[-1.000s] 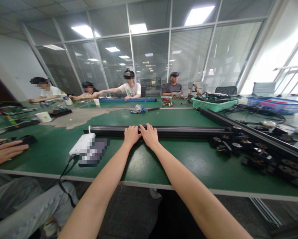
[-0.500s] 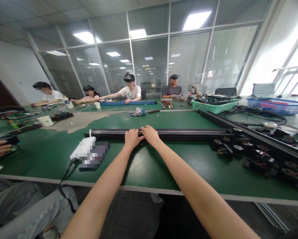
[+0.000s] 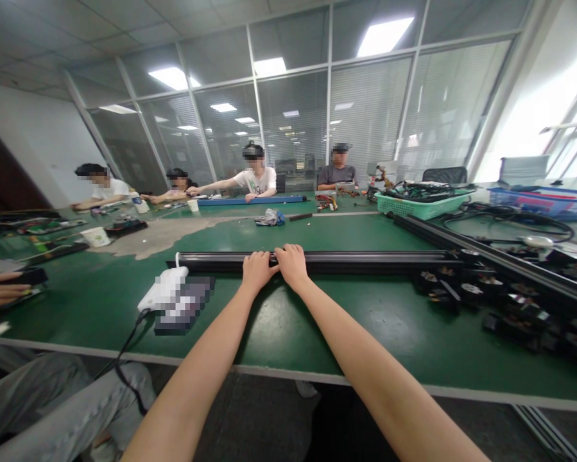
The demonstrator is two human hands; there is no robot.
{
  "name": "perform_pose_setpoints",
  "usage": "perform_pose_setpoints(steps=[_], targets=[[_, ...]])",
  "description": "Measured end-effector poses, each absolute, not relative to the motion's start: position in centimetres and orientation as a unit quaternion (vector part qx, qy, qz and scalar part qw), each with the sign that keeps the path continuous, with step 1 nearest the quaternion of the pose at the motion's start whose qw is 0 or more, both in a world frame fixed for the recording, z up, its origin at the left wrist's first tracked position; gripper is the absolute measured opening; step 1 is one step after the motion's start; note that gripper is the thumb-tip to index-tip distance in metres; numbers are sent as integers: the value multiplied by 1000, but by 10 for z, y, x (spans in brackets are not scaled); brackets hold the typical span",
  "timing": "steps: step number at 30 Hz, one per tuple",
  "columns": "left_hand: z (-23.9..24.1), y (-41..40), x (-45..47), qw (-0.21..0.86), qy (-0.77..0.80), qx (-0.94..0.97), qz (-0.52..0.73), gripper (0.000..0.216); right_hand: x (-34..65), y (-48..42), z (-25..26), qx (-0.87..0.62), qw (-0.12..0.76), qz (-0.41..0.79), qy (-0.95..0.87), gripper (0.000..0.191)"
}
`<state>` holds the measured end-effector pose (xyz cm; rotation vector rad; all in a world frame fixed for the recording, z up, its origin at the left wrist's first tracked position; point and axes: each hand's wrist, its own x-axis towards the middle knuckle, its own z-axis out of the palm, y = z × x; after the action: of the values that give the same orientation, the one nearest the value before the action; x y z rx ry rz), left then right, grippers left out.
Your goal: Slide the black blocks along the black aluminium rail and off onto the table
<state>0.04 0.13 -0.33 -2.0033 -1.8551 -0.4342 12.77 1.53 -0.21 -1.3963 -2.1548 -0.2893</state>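
Black rail lies under left hand and right hand

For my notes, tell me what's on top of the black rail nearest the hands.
The left hand and right hand rest on the black rail, side by side; whatever is beneath them cannot be seen. A white cord shows at the rail's left end.

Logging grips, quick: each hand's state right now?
Left hand: curled over the black rail; whether it grips cannot be told.
Right hand: curled over it too; grip likewise unclear.
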Motion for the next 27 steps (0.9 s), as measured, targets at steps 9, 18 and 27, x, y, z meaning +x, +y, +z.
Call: perform_pose_setpoints(steps=[9, 18, 27], targets=[[-2, 0, 1, 186, -656, -716, -150, 42, 128, 19, -3, -506, 269, -122, -810, 32], [-2, 1, 0, 182, -656, -716, -156, 41, 128, 18, -1, -506, 271, -123, -810, 32], [-2, 1, 0, 182, -657, -715, -156, 40, 128, 18, -2, -522, 270, -98, -803, 29]])
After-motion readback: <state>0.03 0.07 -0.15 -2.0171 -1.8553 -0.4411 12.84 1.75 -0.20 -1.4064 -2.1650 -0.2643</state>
